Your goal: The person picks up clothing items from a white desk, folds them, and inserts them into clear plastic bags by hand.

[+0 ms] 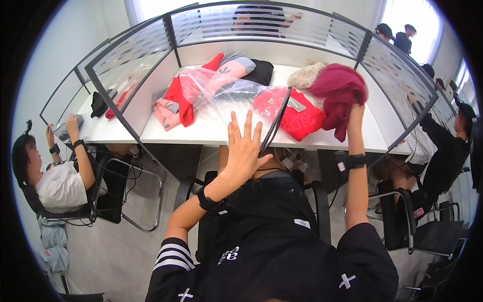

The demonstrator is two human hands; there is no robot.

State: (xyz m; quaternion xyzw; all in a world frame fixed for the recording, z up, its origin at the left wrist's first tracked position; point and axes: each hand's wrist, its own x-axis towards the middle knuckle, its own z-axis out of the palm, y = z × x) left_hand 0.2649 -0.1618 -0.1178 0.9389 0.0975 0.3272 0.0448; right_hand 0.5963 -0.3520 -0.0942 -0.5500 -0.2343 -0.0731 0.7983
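My left hand (244,145) hovers over the front edge of the white desk (211,132), fingers spread and holding nothing. At the right side of the desk, my right hand (356,110) grips a bunched maroon cloth (339,85); the fabric hides most of its fingers. The cloth's lower end hangs beside a folded red textile (302,122), which bears a pale label (296,102) and is partly covered by clear plastic. A clear plastic bag (211,94) stretches across the middle of the desk. Black cables (277,122) hang in front of the red textile.
Pink-and-grey printed fabric (234,71), a red cloth (185,104), a black folded item (261,71) and a beige fluffy item (305,74) lie on the desk. Framed partition panels (266,22) enclose it. Seated people (62,177) work on both sides.
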